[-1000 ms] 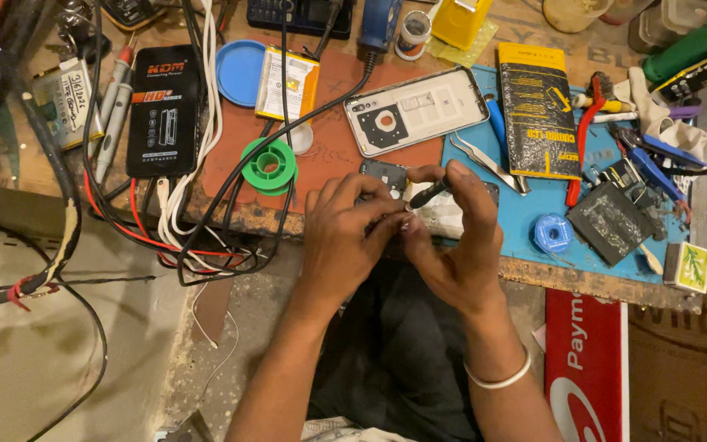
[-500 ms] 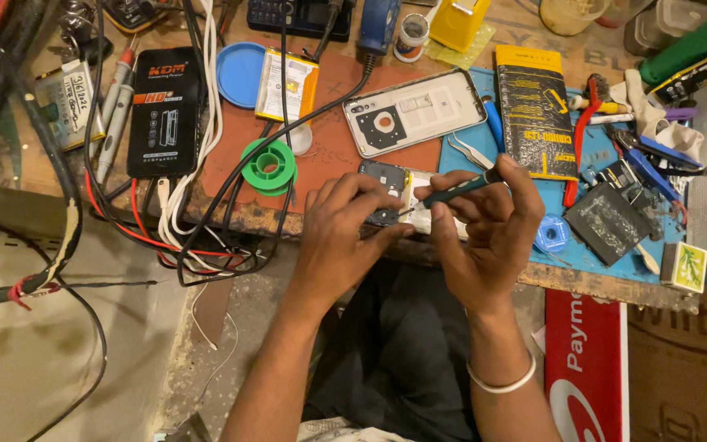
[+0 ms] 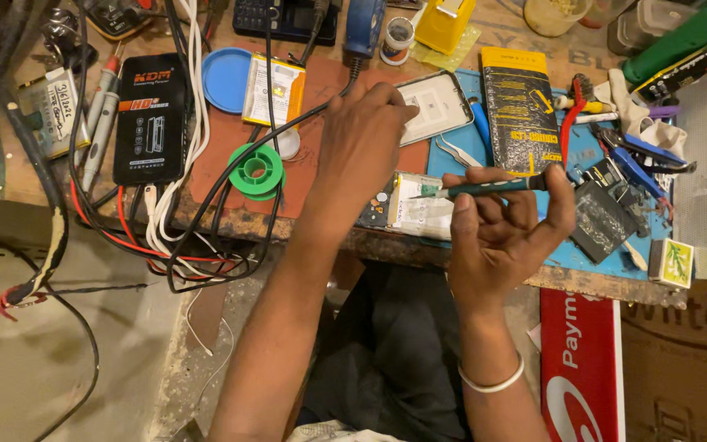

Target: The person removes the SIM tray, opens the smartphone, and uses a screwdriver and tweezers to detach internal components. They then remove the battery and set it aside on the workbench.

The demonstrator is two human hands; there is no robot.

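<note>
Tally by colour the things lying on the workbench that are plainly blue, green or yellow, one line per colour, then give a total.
Blue: 2, the round lid and the work mat
Green: 2, the solder spool and the long box
Yellow: 2, the small box and the flat packet
Total: 6

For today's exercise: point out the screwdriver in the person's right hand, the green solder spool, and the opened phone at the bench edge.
screwdriver (image 3: 497,186), head view, on its dark handle above the fingers.
green solder spool (image 3: 255,170), head view, on the upper flange.
opened phone (image 3: 419,214), head view, on the pale exposed inner part.
</note>
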